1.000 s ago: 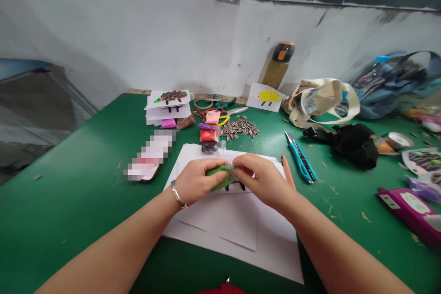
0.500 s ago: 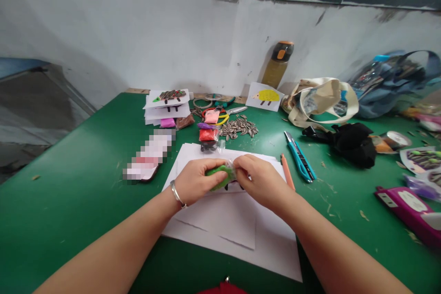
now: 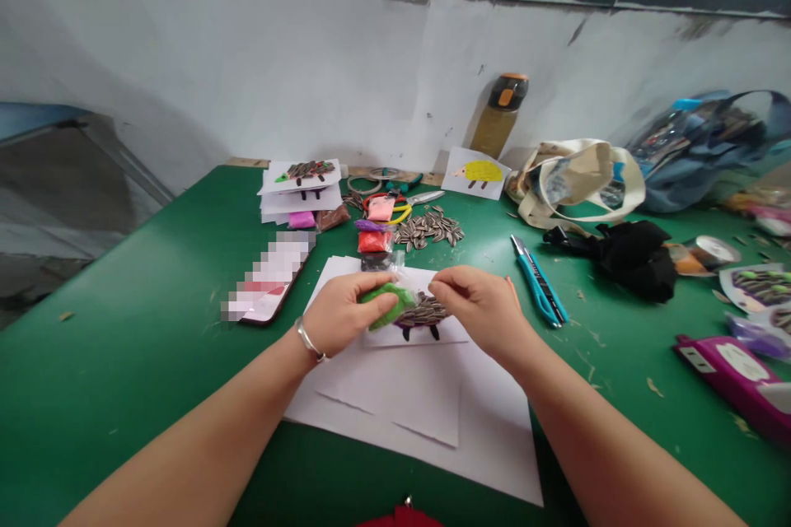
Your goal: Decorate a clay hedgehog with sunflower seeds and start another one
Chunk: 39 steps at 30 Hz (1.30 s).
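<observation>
My left hand (image 3: 342, 314) holds a clear bag of green modelling clay (image 3: 388, 303) between thumb and fingers. To its right, my right hand (image 3: 479, 309) is closed in a pinch, apart from the bag; whatever its fingertips hold is too small to make out. Below and between the hands lies a card with a hedgehog picture (image 3: 423, 313), its body covered in sunflower seeds and its feet dark. The card rests on loose white paper sheets (image 3: 408, 412). An orange pen-like stick is mostly hidden behind my right hand.
Beyond the paper lie bags of red clay (image 3: 374, 242) and black clay (image 3: 374, 262), a pile of sunflower seeds (image 3: 429, 228) and scissors (image 3: 426, 198). A phone (image 3: 272, 280) is left, a blue utility knife (image 3: 539, 280) right. A bottle (image 3: 499, 115) stands by the wall.
My right hand has pulled away to the right from the bag of green clay. My left hand has shifted slightly left with the bag, uncovering the seed hedgehog.
</observation>
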Motion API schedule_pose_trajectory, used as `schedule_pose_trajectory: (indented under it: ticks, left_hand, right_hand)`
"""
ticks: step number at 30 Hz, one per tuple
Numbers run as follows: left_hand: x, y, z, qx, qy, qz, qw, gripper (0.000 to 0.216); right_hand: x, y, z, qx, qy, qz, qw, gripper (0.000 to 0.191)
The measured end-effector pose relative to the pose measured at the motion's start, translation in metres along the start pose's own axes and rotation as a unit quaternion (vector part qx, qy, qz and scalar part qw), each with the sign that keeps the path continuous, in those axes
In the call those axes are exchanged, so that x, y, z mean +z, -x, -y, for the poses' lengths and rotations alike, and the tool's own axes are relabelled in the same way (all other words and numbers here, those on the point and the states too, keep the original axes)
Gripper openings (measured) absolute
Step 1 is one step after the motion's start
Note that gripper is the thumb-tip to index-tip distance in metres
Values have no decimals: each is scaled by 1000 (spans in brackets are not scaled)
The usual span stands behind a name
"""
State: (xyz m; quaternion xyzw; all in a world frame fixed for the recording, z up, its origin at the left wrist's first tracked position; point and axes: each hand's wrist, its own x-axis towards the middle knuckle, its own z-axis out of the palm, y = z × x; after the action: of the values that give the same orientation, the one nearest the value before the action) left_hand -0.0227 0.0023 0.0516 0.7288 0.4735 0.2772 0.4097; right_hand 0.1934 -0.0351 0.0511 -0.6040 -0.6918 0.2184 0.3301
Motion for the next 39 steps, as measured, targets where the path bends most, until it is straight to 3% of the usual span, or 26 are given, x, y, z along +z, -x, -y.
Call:
schedule_pose_trajectory:
  ticks: [3,7,20,28,34,39]
  left_hand:
    - [-7,-2,2,-2,5,-23,1000,41]
    - [-13,-4,7,-23,34,-51,998,46]
    - [-14,-5,5,-35,64,-65,995,45]
    - [-14,-5,9,-28,48,-58,997,43]
    - [-13,-5,7,-32,55,-58,996,42]
    - [-13,-6,6,-34,51,-57,997,44]
  right_hand:
    - [-3,-2,0,69,-26,-13,997,28]
    - [-4,-2,-3,106,-57,-9,993,25]
    - [-4,-5,-9,120,-191,20,974,18]
    - [-4,-4,-8,159,-193,35,968,37]
    - [0,-6,-11,138,-212,38,967,20]
    - [3,-6,-14,147,-264,36,953,16]
